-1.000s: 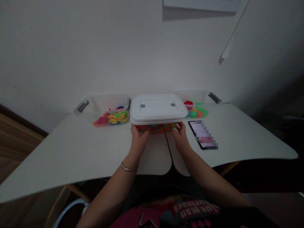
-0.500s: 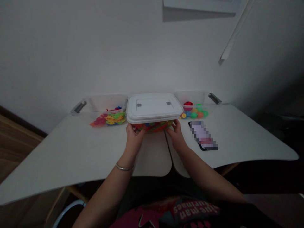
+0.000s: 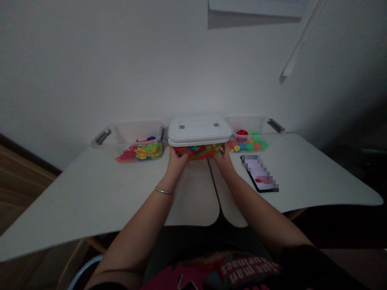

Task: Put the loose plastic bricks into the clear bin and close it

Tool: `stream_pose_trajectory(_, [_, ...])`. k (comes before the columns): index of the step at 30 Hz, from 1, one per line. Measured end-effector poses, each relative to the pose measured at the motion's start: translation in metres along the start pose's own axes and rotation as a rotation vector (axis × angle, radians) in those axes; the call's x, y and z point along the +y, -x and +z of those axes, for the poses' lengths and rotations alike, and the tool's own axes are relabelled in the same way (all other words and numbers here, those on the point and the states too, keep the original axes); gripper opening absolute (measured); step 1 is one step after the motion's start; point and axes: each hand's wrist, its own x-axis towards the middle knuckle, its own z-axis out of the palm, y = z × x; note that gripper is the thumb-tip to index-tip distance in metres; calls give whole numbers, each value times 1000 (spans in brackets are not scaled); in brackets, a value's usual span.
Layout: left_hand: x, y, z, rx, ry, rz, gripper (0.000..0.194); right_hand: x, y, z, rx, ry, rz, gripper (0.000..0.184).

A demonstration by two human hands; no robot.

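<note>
Between my two hands is a clear plastic storage box [image 3: 201,152] full of colourful pieces, topped by a white lid [image 3: 199,129]. My left hand [image 3: 177,161] grips its near left corner, the thumb on the front wall and the other fingers partly hidden beneath the lid's edge. On the near right corner, my right hand [image 3: 224,161] holds the box in the same way. To the left stands an open clear box [image 3: 133,131] with toy pieces in it; to the right, another open clear box [image 3: 246,123] contains coloured balls and a red ball-like toy.
A phone [image 3: 260,175] lies on the white table [image 3: 121,201], right of my right hand. The table has a seam down its middle. Behind the boxes rises a wall [image 3: 136,60] with a paper sheet [image 3: 255,6] fixed to it.
The lidded box first shifted left, then back right and farther away toward the wall, with both hands staying on it. The side boxes and phone have hardly moved.
</note>
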Motion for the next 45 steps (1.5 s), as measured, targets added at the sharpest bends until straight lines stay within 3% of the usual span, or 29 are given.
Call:
stream_pose_trajectory(6, [-21,-19,12,198,20,-107,74,10,-16,6,-30,-3,-46,86])
stream_pose_trajectory(10, [-26,-20,14,241,-33,-134,73,3,-13,5,-41,20,-38,84])
stream_pose_trajectory(12, [-22,-14,12,336,-136,-115,73,-3,-6,3,8,49,-10,78])
stream_pose_trajectory(14, [-11,-3,10,435,-290,-4,74,-14,3,0,126,111,-32,66])
stream_pose_trajectory(16, [7,10,8,385,-459,266,72,-32,11,-4,247,203,-159,50])
stream_pose_trajectory(18, [26,21,7,194,-642,489,67,-54,12,-8,206,310,-354,35])
stream_pose_trajectory(21, [45,28,9,-56,-866,577,68,-85,1,-12,-36,598,-555,19])
stream_pose_trajectory(23, [48,29,11,-126,-970,571,71,-96,-12,-11,-132,710,-582,21])
stream_pose_trajectory(28, [40,29,15,-131,-1072,549,76,-95,-36,0,-222,821,-584,21])
stream_pose_trajectory(34, [40,33,17,-145,-1063,521,74,-93,-46,8,-227,846,-489,12])
stream_pose_trajectory(45, [34,36,27,7,-1013,544,70,-94,-53,11,-206,747,-520,14])
